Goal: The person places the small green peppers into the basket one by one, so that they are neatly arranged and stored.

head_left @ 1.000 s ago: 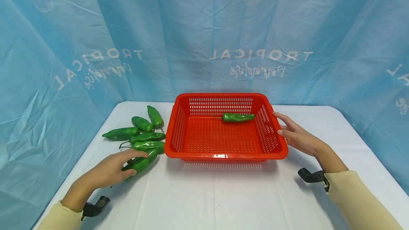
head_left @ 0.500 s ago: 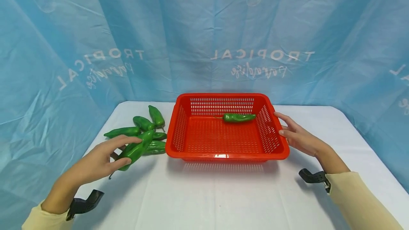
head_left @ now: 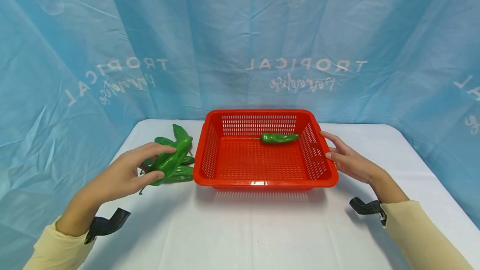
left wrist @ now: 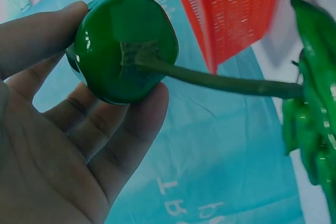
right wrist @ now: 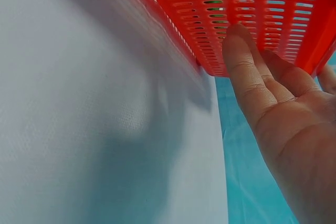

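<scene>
Pinching a green pepper (head_left: pixel 173 158) between thumb and fingertips, the left grip (head_left: pixel 135 169) is narrowed to the pepper's thickness and holds it tilted, its tip pointing away beyond the fingers and its thin stem (left wrist: pixel 226 83) sticking out on the near side. Just beyond and beneath that grip, other green peppers (head_left: pixel 182 173) lie together on the white surface (head_left: pixel 262 228), partly hidden by the grip and the held one. To the right of the left grip, apart from the held pepper, stands a red basket (head_left: pixel 262 183). The right grip (head_left: pixel 350 159), fingers spread and fairly straight, touches the basket's right side from outside. One more pepper (head_left: pixel 279 138) lies inside the basket, left of the right grip, near the far wall. Beyond both grips hangs a blue curtain (head_left: pixel 225 45).
</scene>
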Motion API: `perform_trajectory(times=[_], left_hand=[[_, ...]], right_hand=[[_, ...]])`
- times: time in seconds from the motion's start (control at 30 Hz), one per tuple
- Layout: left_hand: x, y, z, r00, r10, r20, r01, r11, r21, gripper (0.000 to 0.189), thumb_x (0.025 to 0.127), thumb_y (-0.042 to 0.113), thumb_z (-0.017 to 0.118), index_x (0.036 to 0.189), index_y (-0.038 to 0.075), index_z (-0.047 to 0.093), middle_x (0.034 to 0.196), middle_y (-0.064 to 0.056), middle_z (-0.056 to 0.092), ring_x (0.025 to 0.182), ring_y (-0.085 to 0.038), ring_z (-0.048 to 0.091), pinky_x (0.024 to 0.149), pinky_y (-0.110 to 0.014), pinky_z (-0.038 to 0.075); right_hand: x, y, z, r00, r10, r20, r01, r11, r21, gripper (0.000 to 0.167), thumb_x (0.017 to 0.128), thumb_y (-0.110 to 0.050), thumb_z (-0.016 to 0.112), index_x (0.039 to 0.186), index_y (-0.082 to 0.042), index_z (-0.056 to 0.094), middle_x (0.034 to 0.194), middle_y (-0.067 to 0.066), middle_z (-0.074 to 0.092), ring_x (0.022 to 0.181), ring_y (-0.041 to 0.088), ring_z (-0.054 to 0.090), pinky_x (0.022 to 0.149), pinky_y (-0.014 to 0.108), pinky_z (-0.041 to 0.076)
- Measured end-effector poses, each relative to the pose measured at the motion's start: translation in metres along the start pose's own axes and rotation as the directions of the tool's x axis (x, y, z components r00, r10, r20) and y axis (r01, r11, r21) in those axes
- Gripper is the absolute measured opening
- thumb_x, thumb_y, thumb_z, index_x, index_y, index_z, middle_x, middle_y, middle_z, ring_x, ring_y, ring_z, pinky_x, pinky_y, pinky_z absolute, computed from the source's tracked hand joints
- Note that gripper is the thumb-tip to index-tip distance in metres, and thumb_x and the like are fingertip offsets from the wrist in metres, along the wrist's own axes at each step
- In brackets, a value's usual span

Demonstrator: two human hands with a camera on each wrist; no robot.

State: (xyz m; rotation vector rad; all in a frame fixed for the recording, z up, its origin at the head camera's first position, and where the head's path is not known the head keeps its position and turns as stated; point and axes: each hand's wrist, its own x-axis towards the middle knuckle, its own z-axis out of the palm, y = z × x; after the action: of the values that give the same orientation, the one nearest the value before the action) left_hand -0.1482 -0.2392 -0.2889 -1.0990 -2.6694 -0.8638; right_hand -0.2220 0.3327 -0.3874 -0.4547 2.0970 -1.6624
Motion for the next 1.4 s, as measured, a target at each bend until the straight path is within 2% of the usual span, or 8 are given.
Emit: perform_trajectory(times=[0.2, 0.43, 0.63, 0.8, 0.9, 1.03, 1.17, 1.4], left_hand=[[0.025, 0.009, -0.008, 0.999, 0.016, 0.032, -0.018, 0.998, 0.064, 0.058, 0.086, 0.003, 0.074, 0.138, 0.022, 0.056, 0.122, 0.003, 0.063, 0.099, 0.0, 0.054, 0.07, -0.023, 0.054], [0.061, 0.02, -0.017, 0.996, 0.025, 0.081, -0.037, 0.989, 0.147, 0.056, 0.086, 0.006, 0.074, 0.138, 0.019, 0.056, 0.126, -0.001, 0.063, 0.088, -0.006, 0.057, 0.069, -0.027, 0.053], [0.101, 0.029, -0.013, 0.981, -0.005, 0.196, -0.029, 0.985, 0.17, 0.054, 0.091, 0.011, 0.068, 0.141, 0.024, 0.054, 0.135, -0.003, 0.06, 0.107, -0.017, 0.06, 0.082, -0.039, 0.053], [0.135, 0.034, -0.004, 0.954, -0.036, 0.299, -0.011, 0.988, 0.155, 0.054, 0.094, 0.015, 0.066, 0.144, 0.03, 0.051, 0.143, 0.0, 0.054, 0.123, -0.021, 0.056, 0.096, -0.046, 0.051], [0.152, 0.032, 0.005, 0.936, -0.027, 0.352, -0.014, 0.994, 0.112, 0.054, 0.094, 0.015, 0.066, 0.144, 0.029, 0.051, 0.147, 0.001, 0.051, 0.132, -0.022, 0.052, 0.104, -0.049, 0.048], [0.168, 0.029, 0.018, 0.916, -0.009, 0.401, -0.009, 0.999, 0.043, 0.052, 0.094, 0.013, 0.065, 0.143, 0.026, 0.052, 0.149, 0.0, 0.05, 0.136, -0.023, 0.048, 0.108, -0.049, 0.046], [0.179, 0.028, 0.027, 0.904, -0.007, 0.427, -0.005, 1.0, 0.028, 0.052, 0.094, 0.011, 0.065, 0.143, 0.025, 0.052, 0.147, 0.001, 0.051, 0.128, -0.022, 0.051, 0.105, -0.046, 0.047], [0.197, 0.028, 0.047, 0.892, -0.03, 0.452, 0.0, 0.998, 0.067, 0.053, 0.094, 0.013, 0.065, 0.143, 0.031, 0.051, 0.143, 0.006, 0.053, 0.111, -0.018, 0.054, 0.093, -0.038, 0.05]], right_hand=[[-0.001, -0.003, 0.0, 1.0, -0.009, 0.009, 0.009, 1.0, 0.005, 0.068, 0.104, -0.016, 0.042, 0.159, -0.028, 0.004, 0.137, -0.01, 0.051, 0.115, 0.004, 0.061, 0.092, 0.032, 0.056], [-0.002, -0.004, -0.002, 1.0, -0.018, 0.005, 0.018, 1.0, -0.001, 0.069, 0.103, -0.014, 0.043, 0.159, -0.027, 0.004, 0.137, -0.012, 0.05, 0.116, 0.002, 0.06, 0.091, 0.032, 0.057], [-0.004, -0.004, -0.001, 1.0, -0.022, 0.003, 0.022, 1.0, -0.009, 0.07, 0.103, -0.013, 0.044, 0.159, -0.026, 0.005, 0.136, -0.01, 0.051, 0.115, 0.004, 0.061, 0.091, 0.032, 0.057], [-0.004, -0.004, 0.0, 0.999, -0.031, 0.012, 0.031, 0.999, -0.01, 0.07, 0.102, -0.012, 0.045, 0.158, -0.024, 0.006, 0.135, -0.009, 0.054, 0.114, 0.005, 0.062, 0.091, 0.032, 0.057], [-0.003, -0.004, 0.001, 0.999, -0.035, 0.022, 0.036, 0.999, -0.008, 0.069, 0.103, -0.012, 0.044, 0.158, -0.023, 0.005, 0.135, -0.008, 0.054, 0.114, 0.005, 0.062, 0.091, 0.031, 0.057], [-0.002, -0.004, 0.001, 0.999, -0.035, 0.029, 0.035, 0.999, -0.003, 0.068, 0.103, -0.012, 0.044, 0.158, -0.023, 0.005, 0.136, -0.008, 0.054, 0.114, 0.006, 0.062, 0.092, 0.031, 0.056], [-0.002, -0.005, 0.002, 0.999, -0.027, 0.023, 0.027, 1.0, -0.007, 0.069, 0.102, -0.013, 0.045, 0.158, -0.024, 0.006, 0.135, -0.008, 0.053, 0.114, 0.005, 0.062, 0.092, 0.031, 0.056], [-0.001, -0.005, 0.002, 1.0, -0.001, 0.005, 0.001, 1.0, -0.017, 0.071, 0.101, -0.014, 0.047, 0.158, -0.026, 0.006, 0.136, -0.01, 0.052, 0.115, 0.004, 0.061, 0.092, 0.034, 0.057]])
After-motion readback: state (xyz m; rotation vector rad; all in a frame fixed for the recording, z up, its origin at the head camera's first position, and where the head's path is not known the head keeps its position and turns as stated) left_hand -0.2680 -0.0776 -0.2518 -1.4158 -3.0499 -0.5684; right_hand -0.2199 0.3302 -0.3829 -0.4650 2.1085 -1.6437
